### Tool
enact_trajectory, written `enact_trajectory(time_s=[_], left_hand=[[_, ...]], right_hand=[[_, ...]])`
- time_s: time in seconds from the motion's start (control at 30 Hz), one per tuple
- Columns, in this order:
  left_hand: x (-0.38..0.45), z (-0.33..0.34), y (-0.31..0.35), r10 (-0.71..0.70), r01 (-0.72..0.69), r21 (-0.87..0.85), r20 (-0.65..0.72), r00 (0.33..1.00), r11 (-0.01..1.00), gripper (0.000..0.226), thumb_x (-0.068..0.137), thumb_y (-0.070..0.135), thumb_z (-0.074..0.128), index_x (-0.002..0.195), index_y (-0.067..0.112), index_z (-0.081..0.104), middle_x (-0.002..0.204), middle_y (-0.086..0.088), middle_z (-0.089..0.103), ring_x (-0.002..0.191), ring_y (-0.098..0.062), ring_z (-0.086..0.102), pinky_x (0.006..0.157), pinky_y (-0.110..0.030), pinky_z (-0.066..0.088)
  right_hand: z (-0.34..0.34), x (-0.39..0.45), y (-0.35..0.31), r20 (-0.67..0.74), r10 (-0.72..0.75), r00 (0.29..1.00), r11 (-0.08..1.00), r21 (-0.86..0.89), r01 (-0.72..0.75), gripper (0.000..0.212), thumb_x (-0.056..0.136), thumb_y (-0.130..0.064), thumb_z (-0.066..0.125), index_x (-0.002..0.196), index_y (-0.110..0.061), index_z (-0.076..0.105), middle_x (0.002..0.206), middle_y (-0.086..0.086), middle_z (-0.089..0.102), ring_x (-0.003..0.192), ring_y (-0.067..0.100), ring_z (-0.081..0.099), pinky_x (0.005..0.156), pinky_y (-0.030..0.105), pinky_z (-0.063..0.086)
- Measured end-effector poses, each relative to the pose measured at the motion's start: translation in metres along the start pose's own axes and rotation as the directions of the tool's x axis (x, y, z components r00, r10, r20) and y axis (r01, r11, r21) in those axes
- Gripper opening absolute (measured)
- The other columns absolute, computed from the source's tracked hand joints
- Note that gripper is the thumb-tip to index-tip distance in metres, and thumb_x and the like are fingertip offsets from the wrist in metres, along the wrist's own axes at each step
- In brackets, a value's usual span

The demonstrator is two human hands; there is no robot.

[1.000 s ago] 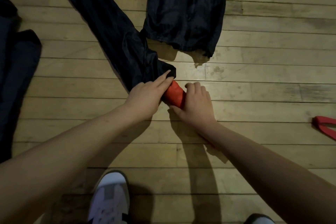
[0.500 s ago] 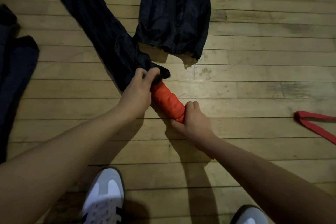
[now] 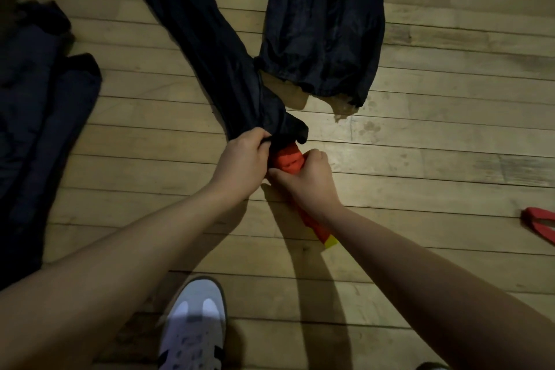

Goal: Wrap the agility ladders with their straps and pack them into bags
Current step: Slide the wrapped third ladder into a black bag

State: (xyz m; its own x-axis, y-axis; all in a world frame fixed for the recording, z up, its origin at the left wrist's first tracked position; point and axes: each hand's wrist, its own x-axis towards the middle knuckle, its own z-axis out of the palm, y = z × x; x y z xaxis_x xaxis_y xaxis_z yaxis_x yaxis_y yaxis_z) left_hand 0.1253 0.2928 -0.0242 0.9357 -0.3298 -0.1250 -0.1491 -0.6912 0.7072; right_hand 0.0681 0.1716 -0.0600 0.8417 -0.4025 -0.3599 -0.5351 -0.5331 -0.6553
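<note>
One rolled agility ladder [image 3: 289,161], red-orange with a yellow tip at its near end, lies on the wooden floor [image 3: 435,159]; we take it as our landmark. Its far end sits inside the mouth of a dark bag [image 3: 216,57], which stretches away from the ladder up and to the left. Our left hand [image 3: 244,158] clenches the bag's mouth fabric just left of the ladder. Our right hand [image 3: 312,177] grips round the ladder's middle, touching the left hand. A second dark bag [image 3: 324,24] lies flat beyond the ladder, to the right of the first; we cannot tell its contents. More dark fabric [image 3: 42,117] lies well left of the ladder. A red strap [image 3: 540,222] lies well to its right. One white shoe [image 3: 195,324] stands nearer than the ladder.
</note>
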Motion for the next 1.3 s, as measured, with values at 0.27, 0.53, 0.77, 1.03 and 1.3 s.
enact_trajectory(time_s=[0.27,0.53,0.77,1.03,1.3], left_hand=[[-0.003,0.005,-0.015,-0.059,0.059,0.003,0.095,0.994,0.998,0.024,0.102,0.012,0.038,0.12,0.005,0.052,0.103,-0.004,0.054,0.089,-0.012,0.049,0.072,-0.018,0.034],[-0.003,0.012,-0.006,-0.036,0.028,0.049,0.168,0.985,0.998,0.038,0.098,0.025,0.052,0.131,0.01,0.046,0.126,-0.004,0.05,0.118,-0.016,0.048,0.091,-0.021,0.037],[-0.009,0.02,0.004,0.002,-0.019,0.077,0.217,0.976,0.997,0.031,0.102,0.015,0.041,0.128,0.005,0.055,0.114,-0.011,0.054,0.11,-0.023,0.051,0.088,-0.021,0.035],[-0.018,0.003,-0.003,-0.026,0.019,0.042,0.181,0.983,0.999,0.02,0.103,0.019,0.035,0.09,0.009,0.046,0.075,-0.002,0.049,0.068,-0.017,0.049,0.058,-0.032,0.037],[-0.04,-0.001,-0.037,-0.097,0.067,0.107,0.302,0.948,0.992,0.052,0.085,0.037,0.064,0.124,0.018,0.036,0.108,-0.002,0.056,0.098,-0.019,0.057,0.079,-0.035,0.05]], right_hand=[[0.012,0.009,0.005,-0.055,-0.031,0.998,0.999,0.042,0.034,0.065,0.075,-0.052,0.074,0.115,-0.013,0.041,0.105,0.004,0.054,0.091,0.018,0.056,0.067,0.027,0.048],[-0.012,-0.029,0.029,0.117,-0.113,0.987,0.914,-0.377,0.15,0.071,0.068,-0.067,0.069,0.108,-0.013,0.044,0.101,0.001,0.047,0.094,0.02,0.051,0.078,0.037,0.048],[-0.014,-0.038,0.027,0.21,-0.02,0.977,0.928,-0.36,0.096,0.055,0.082,-0.056,0.062,0.108,-0.01,0.044,0.102,0.007,0.052,0.089,0.026,0.058,0.07,0.037,0.047],[0.001,-0.02,0.01,0.204,-0.067,0.977,0.998,0.024,0.064,0.043,0.082,-0.041,0.072,0.103,-0.01,0.051,0.093,0.004,0.06,0.082,0.017,0.057,0.052,0.018,0.035],[0.004,-0.001,-0.007,0.022,-0.325,0.945,0.944,-0.057,0.326,0.063,0.079,-0.02,0.073,0.131,-0.014,0.038,0.124,0.005,0.038,0.112,0.021,0.046,0.082,0.038,0.053]])
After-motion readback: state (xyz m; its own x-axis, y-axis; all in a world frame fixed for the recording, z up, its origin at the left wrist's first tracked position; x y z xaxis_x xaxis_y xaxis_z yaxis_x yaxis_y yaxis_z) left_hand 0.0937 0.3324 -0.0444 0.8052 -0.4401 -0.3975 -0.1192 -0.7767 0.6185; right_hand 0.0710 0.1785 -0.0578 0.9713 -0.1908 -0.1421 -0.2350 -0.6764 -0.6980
